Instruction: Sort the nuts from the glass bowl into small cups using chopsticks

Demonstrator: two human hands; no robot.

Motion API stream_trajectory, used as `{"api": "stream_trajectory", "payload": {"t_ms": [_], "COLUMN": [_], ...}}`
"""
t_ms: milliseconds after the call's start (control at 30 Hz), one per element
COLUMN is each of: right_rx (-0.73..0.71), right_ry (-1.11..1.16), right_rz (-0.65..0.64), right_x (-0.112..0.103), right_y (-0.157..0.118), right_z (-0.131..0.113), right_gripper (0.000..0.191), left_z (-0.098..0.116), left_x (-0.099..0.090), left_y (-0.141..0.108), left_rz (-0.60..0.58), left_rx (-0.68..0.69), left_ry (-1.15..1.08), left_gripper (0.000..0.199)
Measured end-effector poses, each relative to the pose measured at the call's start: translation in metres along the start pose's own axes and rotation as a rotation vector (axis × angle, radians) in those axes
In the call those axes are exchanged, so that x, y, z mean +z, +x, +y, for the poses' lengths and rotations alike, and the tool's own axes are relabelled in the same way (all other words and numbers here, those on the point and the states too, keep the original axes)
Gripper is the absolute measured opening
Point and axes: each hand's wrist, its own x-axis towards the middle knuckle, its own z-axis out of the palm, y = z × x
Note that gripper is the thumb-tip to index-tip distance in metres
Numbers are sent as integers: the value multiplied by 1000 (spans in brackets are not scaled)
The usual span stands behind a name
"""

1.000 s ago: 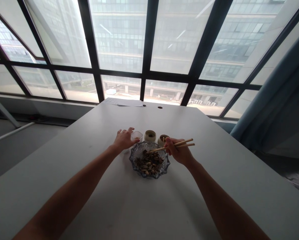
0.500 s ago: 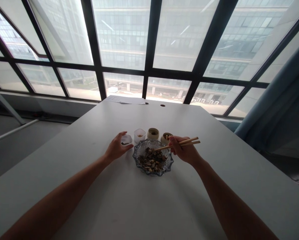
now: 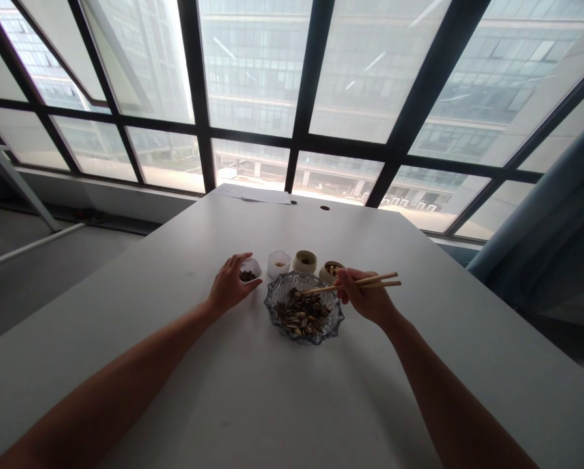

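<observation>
My left hand [image 3: 230, 284] curves around a small white plastic cup [image 3: 257, 267], thumb and fingers on either side. Dark bits [image 3: 247, 276] lie inside that cup. In my right hand [image 3: 364, 293] is a pair of wooden chopsticks [image 3: 382, 281]. Their tips reach down to the contents of a scalloped glass bowl [image 3: 273, 315]. Striped sunflower seeds [image 3: 304, 319] and darker pieces fill the bowl; whether the tips pinch a piece I cannot tell.
Behind the bowl stand a clear plastic cup [image 3: 278, 262] with a little in it, a beige round pot [image 3: 304, 261], and another pot [image 3: 327, 275] holding pale nuts, partly behind my right hand. Papers [image 3: 252, 194] lie on the white table's far end by the windows.
The whole view has shifted slightly, so things sit a little further right. More of the dark bits in the left-hand cup now show. The chopstick tips stay in the bowl.
</observation>
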Motion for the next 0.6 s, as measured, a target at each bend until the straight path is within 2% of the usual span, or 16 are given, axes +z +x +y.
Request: {"api": "stream_trajectory", "payload": {"t_ms": [367, 600], "right_rx": [87, 58], "right_ry": [34, -40], "right_rz": [58, -41], "right_x": [0, -2], "right_y": [0, -1], "right_z": [-6, -7], "right_gripper": [57, 53], "left_z": [0, 3], "left_x": [0, -2], "left_y": [-1, -1], "left_rz": [35, 24], "left_rx": [2, 3], "left_ry": [28, 35], "left_gripper": [63, 64]}}
